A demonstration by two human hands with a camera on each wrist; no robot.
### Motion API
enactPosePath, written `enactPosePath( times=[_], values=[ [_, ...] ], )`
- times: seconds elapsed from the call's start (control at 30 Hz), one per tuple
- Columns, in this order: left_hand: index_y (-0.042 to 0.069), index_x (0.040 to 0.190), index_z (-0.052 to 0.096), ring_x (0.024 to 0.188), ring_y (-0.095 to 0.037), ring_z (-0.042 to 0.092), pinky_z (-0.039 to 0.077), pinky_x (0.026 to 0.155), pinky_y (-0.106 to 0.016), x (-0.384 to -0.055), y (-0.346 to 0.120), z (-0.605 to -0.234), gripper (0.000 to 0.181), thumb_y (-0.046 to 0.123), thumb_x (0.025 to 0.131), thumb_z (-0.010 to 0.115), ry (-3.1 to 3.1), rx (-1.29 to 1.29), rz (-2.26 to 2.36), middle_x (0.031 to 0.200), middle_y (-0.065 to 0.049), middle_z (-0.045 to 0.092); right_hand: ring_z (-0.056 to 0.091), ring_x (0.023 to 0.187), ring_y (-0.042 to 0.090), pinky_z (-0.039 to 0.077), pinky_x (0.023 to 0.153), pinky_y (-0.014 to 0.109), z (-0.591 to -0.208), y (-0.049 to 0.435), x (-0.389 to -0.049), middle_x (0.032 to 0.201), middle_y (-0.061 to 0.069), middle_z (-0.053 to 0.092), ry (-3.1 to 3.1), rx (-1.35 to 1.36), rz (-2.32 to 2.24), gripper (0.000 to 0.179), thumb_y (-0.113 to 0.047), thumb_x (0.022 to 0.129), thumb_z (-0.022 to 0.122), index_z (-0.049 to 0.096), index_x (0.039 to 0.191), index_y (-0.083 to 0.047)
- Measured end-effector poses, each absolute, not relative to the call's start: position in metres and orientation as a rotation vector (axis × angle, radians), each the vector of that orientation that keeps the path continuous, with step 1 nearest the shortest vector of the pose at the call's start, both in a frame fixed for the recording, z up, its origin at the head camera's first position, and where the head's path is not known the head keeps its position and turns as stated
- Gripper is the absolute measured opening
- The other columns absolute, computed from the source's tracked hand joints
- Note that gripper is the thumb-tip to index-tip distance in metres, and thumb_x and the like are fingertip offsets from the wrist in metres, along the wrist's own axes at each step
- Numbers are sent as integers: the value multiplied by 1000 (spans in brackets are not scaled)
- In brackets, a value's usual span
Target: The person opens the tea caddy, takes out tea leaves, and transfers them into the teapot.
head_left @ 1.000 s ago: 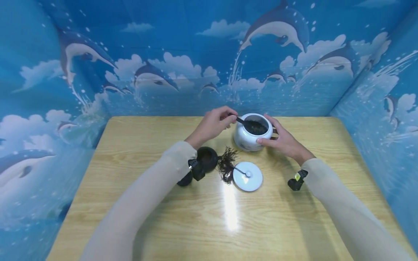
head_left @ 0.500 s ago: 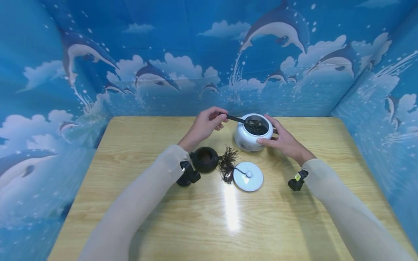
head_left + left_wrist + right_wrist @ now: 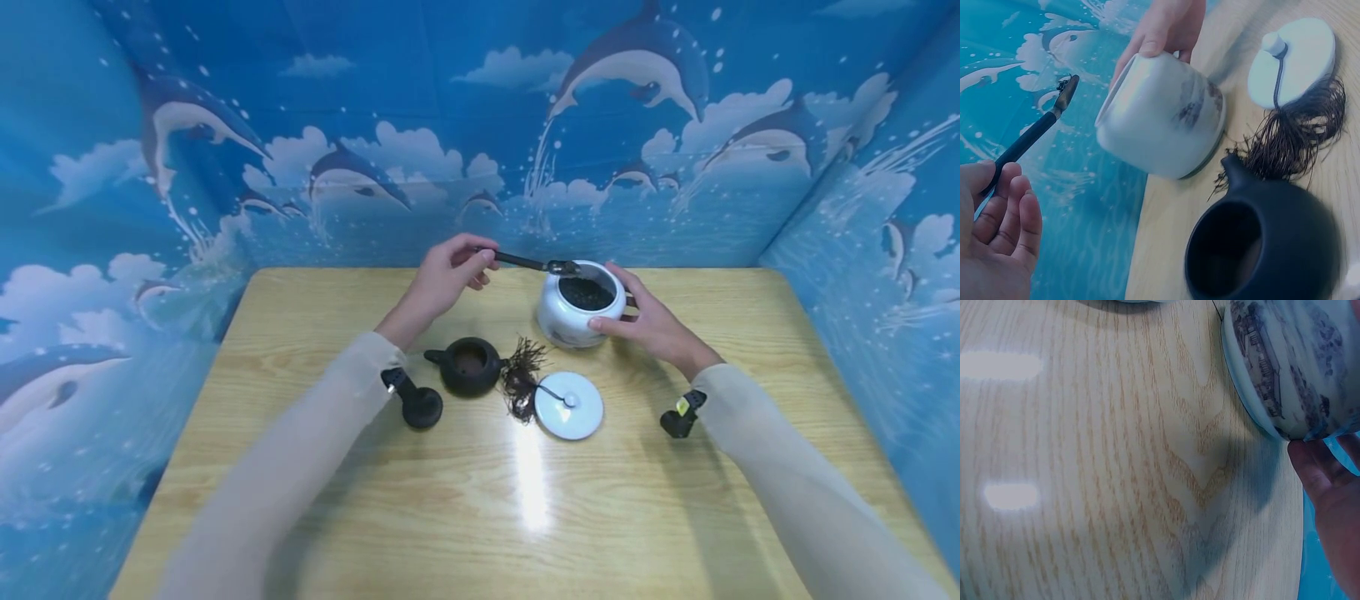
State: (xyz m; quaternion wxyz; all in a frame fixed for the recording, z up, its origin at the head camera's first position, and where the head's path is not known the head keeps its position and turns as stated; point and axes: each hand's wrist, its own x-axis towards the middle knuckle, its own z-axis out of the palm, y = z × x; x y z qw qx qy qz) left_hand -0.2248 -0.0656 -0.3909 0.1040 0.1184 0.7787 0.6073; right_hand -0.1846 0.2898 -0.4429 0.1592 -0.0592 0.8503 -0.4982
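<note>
My left hand (image 3: 448,275) pinches the black handle of a small spoon (image 3: 521,262) between thumb and fingers. Dark tea leaves lie on the spoon's bowl (image 3: 1067,91), which overlaps the jar's left rim in the head view. The white ceramic jar (image 3: 566,319) holds more dark tea leaves (image 3: 585,292) and has a printed scene on its side. My right hand (image 3: 651,323) grips it from the right, thumb near the rim. Nearer to me stands a lidless dark teapot (image 3: 491,379), its spout toward the right.
The jar's white lid (image 3: 573,421) lies on the wooden table (image 3: 600,517) with a brown tassel (image 3: 521,383) corded to its knob. A round black piece (image 3: 423,410) sits by the left wrist. A blue dolphin-print cloth (image 3: 420,100) hangs behind the table.
The left hand has drawn left and up, lifting the spoon out of the tea leaves to the jar's rim with some leaves on it. The right hand and jar stay put.
</note>
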Motion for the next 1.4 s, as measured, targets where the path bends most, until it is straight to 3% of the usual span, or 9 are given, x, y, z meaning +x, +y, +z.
enactPosePath(
  times=[0.37, 0.57, 0.73, 0.87, 1.07, 1.27, 1.4],
  values=[
    [15, 142, 68, 110, -35, 72, 64, 94, -42, -208, -119, -375, 34, 32, 114, 61, 2370, 351, 1741, 128, -15, 76, 21, 166, 44, 33, 130, 63, -445, 291, -185, 185, 2, 1, 2428, -177, -1442, 112, -35, 98, 84, 4, 176, -34],
    [14, 143, 67, 108, -30, 73, 64, 92, -36, -198, -150, -381, 35, 34, 114, 59, 2408, 286, 1648, 127, -13, 76, 22, 166, 44, 34, 130, 63, -444, 290, -185, 185, 3, 1, 2426, -171, -1442, 111, -36, 99, 84, 5, 176, -34],
    [13, 143, 66, 102, -20, 74, 64, 90, -30, -189, -171, -386, 35, 32, 115, 59, 2409, 238, 1549, 129, -18, 74, 22, 166, 43, 34, 130, 62, -443, 289, -184, 185, 2, 2, 2424, -164, -1445, 109, -36, 99, 83, 6, 176, -33],
    [12, 145, 65, 102, -18, 74, 64, 95, -36, -183, -186, -387, 36, 31, 114, 60, 2401, 214, 1477, 130, -21, 73, 22, 166, 43, 34, 130, 62, -443, 290, -184, 185, 1, 2, 2425, -163, -1449, 108, -35, 100, 83, 6, 176, -34],
    [14, 146, 64, 112, -31, 73, 62, 102, -48, -177, -204, -391, 37, 33, 115, 59, 2406, 198, 1393, 134, -22, 70, 22, 166, 42, 35, 130, 62, -444, 290, -183, 185, 0, 2, 2426, -164, -1452, 108, -34, 100, 83, 7, 176, -34],
    [13, 146, 64, 114, -35, 72, 63, 99, -46, -174, -211, -396, 37, 32, 114, 60, 2424, 219, 1326, 131, -14, 73, 22, 166, 43, 34, 130, 62, -444, 290, -183, 185, 0, 2, 2431, -150, -1440, 110, -36, 99, 84, 6, 176, -35],
    [12, 146, 64, 114, -37, 71, 61, 101, -52, -172, -211, -402, 38, 33, 114, 60, 2429, 230, 1290, 129, -13, 74, 21, 166, 43, 34, 130, 63, -444, 289, -184, 185, 1, 2, 2435, -143, -1428, 111, -38, 99, 84, 5, 176, -36]
  ],
)
